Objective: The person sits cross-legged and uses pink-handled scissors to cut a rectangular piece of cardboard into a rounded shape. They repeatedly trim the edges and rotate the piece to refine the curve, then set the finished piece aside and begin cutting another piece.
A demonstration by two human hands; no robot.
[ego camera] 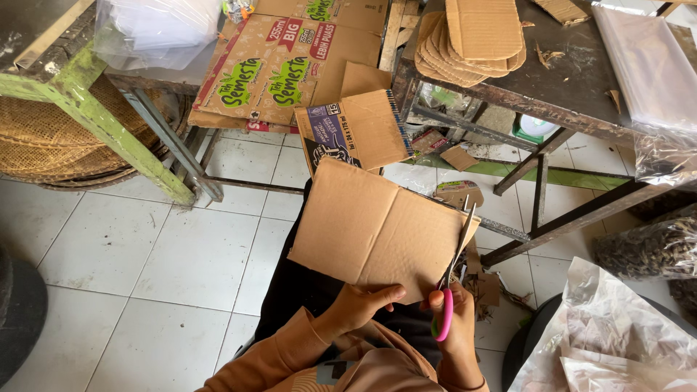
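Sleeves: orange, at bottom edge.
Left hand: clenched on lower edge of cardboard sheet, thumb on top.
Right hand: grasping pink-handled scissors, blades at sheet's right edge.
Cardboard sheet: held flat above lap, over white tiled floor.
Background: stacked cardboard cutouts on metal table; printed carton.

Plain brown cardboard; scissors with pink handles. Orange sleeves, white floor tiles, a green-painted table leg.
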